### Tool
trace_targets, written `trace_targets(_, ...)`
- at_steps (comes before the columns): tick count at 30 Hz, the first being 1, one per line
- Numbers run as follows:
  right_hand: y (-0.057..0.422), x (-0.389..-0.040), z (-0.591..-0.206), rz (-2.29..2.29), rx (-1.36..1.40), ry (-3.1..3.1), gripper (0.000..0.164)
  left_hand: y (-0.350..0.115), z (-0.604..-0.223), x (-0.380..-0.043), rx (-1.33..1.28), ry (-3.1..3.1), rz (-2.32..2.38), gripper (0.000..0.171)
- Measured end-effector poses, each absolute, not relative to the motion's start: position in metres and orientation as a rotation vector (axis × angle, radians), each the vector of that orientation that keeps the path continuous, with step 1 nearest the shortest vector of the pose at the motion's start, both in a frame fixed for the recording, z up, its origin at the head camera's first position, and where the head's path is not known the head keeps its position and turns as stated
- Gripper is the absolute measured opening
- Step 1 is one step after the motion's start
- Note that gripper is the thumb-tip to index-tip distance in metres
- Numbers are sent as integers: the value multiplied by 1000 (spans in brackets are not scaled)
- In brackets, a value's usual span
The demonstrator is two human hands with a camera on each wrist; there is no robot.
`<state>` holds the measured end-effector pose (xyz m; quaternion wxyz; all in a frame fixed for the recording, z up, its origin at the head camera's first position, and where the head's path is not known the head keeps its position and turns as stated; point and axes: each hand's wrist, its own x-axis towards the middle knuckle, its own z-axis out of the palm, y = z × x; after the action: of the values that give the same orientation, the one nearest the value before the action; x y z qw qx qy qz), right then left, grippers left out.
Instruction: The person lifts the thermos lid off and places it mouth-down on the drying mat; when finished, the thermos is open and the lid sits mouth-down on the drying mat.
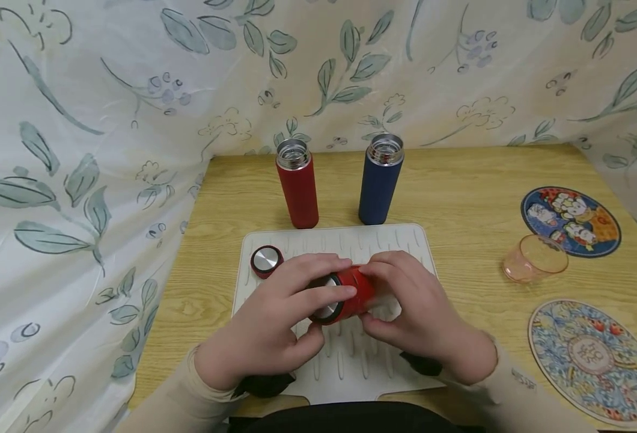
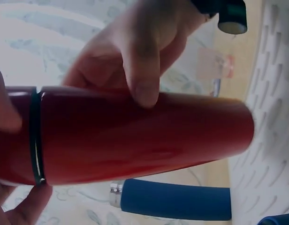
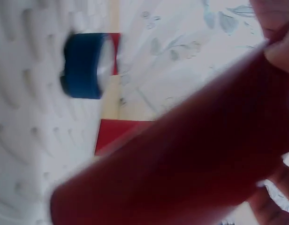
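A red vacuum flask (image 2: 149,136) is between my two hands, its silver-topped lid (image 1: 327,308) tilted towards the head camera. My left hand (image 1: 280,313) grips the flask around the lid end, thumb below and fingers over it. The right hand (image 1: 418,307) holds the flask's body, its thumb laid along the red side in the left wrist view. A dark ring marks the seam between lid and body there. The flask's base is close over the white mat (image 1: 345,367). A blue lid (image 3: 83,65) with a silver top stands on the mat, out of sight in the head view.
A lidless red flask (image 1: 298,192) and a lidless blue flask (image 1: 380,183) stand behind the mat. A dark red lid (image 1: 267,261) lies on the mat's left. To the right are a pink transparent cup (image 1: 535,258) and two round patterned mats (image 1: 569,219).
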<state>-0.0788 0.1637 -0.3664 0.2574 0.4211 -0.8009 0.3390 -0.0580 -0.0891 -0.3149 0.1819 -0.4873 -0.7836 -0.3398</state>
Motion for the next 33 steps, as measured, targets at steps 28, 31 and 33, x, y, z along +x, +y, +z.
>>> trace_targets(28, 170, -82, -351, 1045, 1179, -2456, 72, -96, -309, -54, -1157, -2291, -981, 66)
trace_targets(31, 170, -81, -352, 1022, 1172, -2457, 73, -96, -309, -54, -1189, -2312, -971, 71)
trace_targets(33, 170, -81, -352, 1000, 1168, -2456, 73, -96, -310, -54, -1277, -2298, -950, 67)
